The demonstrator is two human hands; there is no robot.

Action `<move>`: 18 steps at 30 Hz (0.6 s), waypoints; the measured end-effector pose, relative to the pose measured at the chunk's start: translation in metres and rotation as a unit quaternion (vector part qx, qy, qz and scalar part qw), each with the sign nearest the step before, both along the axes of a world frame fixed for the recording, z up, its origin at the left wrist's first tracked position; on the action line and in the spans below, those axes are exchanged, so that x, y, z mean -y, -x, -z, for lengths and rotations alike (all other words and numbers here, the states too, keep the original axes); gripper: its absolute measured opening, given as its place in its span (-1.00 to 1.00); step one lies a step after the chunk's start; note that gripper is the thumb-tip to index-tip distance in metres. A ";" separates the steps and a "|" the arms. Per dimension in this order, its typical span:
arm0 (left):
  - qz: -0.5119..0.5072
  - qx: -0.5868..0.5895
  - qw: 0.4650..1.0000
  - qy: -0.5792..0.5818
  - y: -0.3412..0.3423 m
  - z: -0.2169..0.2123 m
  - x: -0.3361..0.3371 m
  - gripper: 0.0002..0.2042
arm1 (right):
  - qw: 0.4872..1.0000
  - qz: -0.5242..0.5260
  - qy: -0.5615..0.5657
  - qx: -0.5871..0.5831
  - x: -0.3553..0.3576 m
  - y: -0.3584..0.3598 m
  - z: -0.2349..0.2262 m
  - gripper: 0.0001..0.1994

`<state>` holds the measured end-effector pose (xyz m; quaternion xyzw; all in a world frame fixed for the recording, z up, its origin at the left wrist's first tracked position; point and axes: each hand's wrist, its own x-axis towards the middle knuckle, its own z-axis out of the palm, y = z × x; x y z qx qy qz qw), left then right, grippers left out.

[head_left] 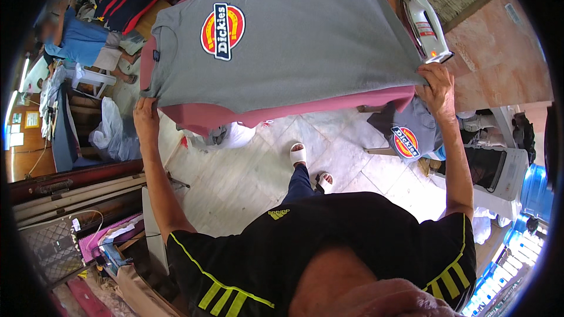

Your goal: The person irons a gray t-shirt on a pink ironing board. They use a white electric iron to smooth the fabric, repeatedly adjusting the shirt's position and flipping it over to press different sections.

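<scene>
At the far left a person in a blue top (82, 41) sat on a white plastic chair (97, 76), well apart from you, with a white plastic bag (111, 132) on the floor near them. Your left hand (145, 113) gripped the near left corner of the grey T-shirt (294, 53), fingers curled under the hem so only the back of the hand showed. The shirt lay flat, chest badge (222, 31) up, over the pink-covered ironing board (282, 114). Your right hand (436, 85) pinched the shirt's near right corner, fingers folded over the edge. Just beyond that hand a white iron (427, 26) stood upright on the board's right end. Below, another grey shirt (411, 135) with the same badge hung over a stand.
</scene>
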<state>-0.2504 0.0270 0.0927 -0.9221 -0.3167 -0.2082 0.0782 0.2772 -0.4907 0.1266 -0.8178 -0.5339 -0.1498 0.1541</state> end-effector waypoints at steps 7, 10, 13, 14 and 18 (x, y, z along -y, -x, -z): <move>-0.015 0.005 0.999 0.037 0.057 0.015 0.062 -0.83 | 0.999 -0.007 0.029 -0.028 0.068 0.059 0.012 -0.61; -0.035 0.015 0.997 0.062 0.066 0.033 0.084 -0.82 | 0.998 -0.014 0.033 -0.049 0.090 0.075 0.021 -0.63; -0.102 -0.049 0.990 0.086 0.068 0.040 0.097 -0.74 | 0.993 0.006 0.075 -0.093 0.101 0.082 0.032 -0.67; -0.128 -0.089 0.984 0.085 0.063 0.041 0.105 -0.71 | 0.992 -0.020 0.104 -0.068 0.104 0.079 0.037 -0.67; -0.125 -0.015 0.983 0.135 0.058 0.045 0.089 -0.72 | 0.970 -0.060 0.120 -0.202 0.079 0.069 0.038 -0.58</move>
